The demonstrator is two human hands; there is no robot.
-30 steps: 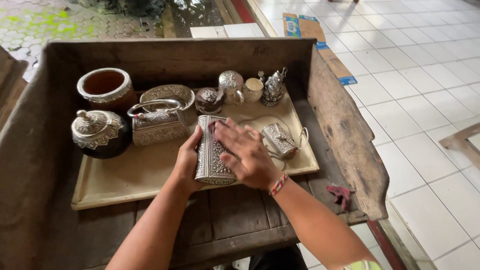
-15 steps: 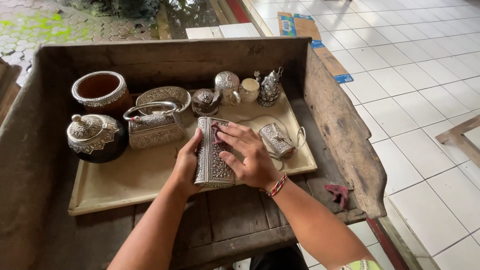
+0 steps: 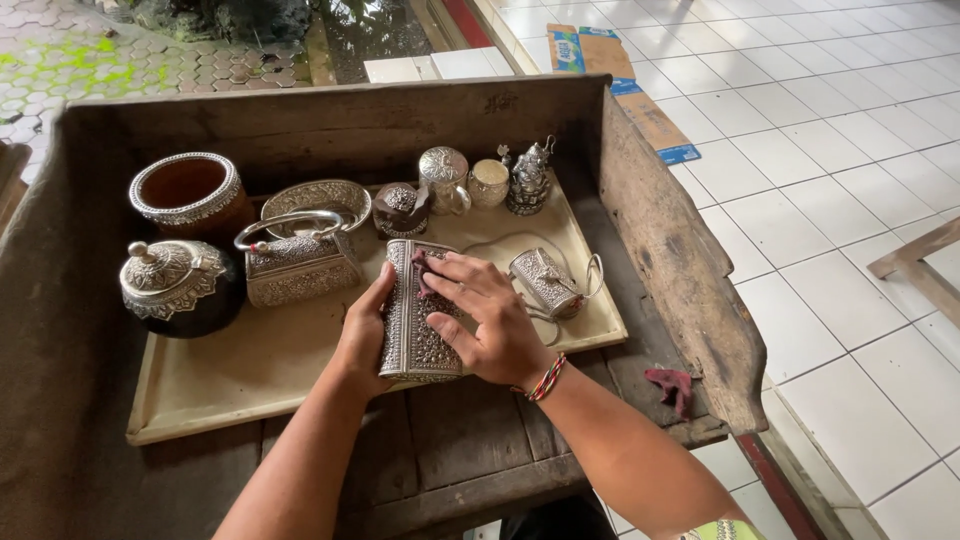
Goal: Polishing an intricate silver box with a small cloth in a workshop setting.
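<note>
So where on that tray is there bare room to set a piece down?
The widest bare patch is the tray's front left, bordered by the lidded pot, the handled box and the left hand. A smaller strip lies at the front right, below the small purse. The back row, from the wooden bowl to the figurine, is crowded.

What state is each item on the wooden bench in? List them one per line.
Silver clutch box: shut, steadied by left hand, right hand flat on top.
Lidded pot: lid on.
Brown bowl: open, upright.
Handled silver purse: shut, handle up.
Small silver purse: lying tilted.
Red cloth: crumpled.
</note>
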